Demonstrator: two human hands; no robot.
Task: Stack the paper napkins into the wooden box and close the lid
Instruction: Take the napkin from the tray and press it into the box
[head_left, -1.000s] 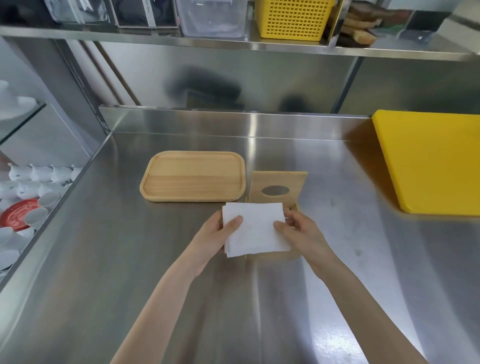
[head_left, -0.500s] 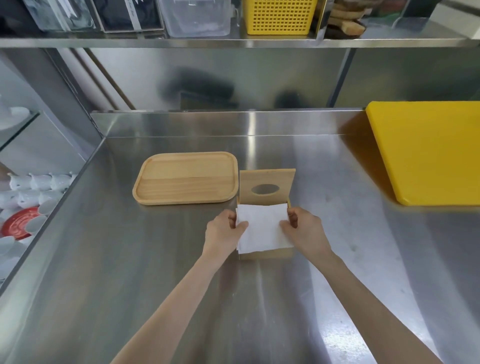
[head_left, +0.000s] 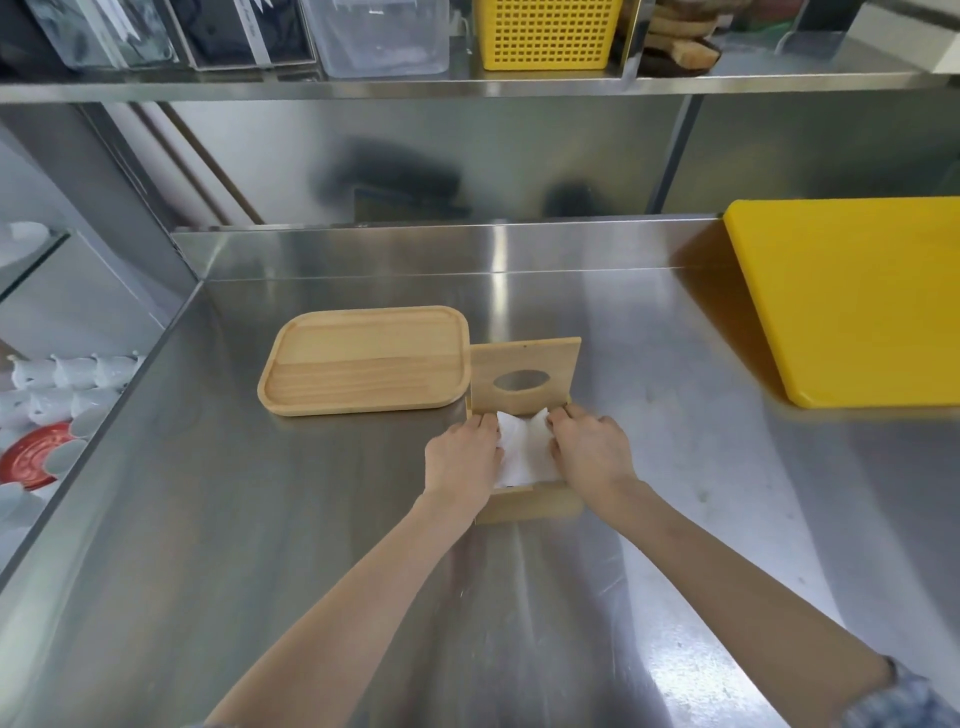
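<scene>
A small wooden box (head_left: 530, 506) stands on the steel counter, its hinged lid (head_left: 524, 376) with an oval hole tilted up at the back. A stack of white paper napkins (head_left: 524, 449) sits down inside the box, its edges bent upward. My left hand (head_left: 462, 457) presses the stack's left side and my right hand (head_left: 589, 452) presses its right side, fingers curled on the paper. The box's side walls are hidden by my hands.
A wooden tray (head_left: 363, 358) lies just left of the box. A yellow cutting board (head_left: 852, 296) lies at the right. A shelf above holds a yellow basket (head_left: 548, 34) and clear containers. White cups (head_left: 57, 379) sit below the counter's left edge.
The napkin stack, held above the box a second ago, has gone down into it. Both hands moved forward and down with it and now press its sides.
</scene>
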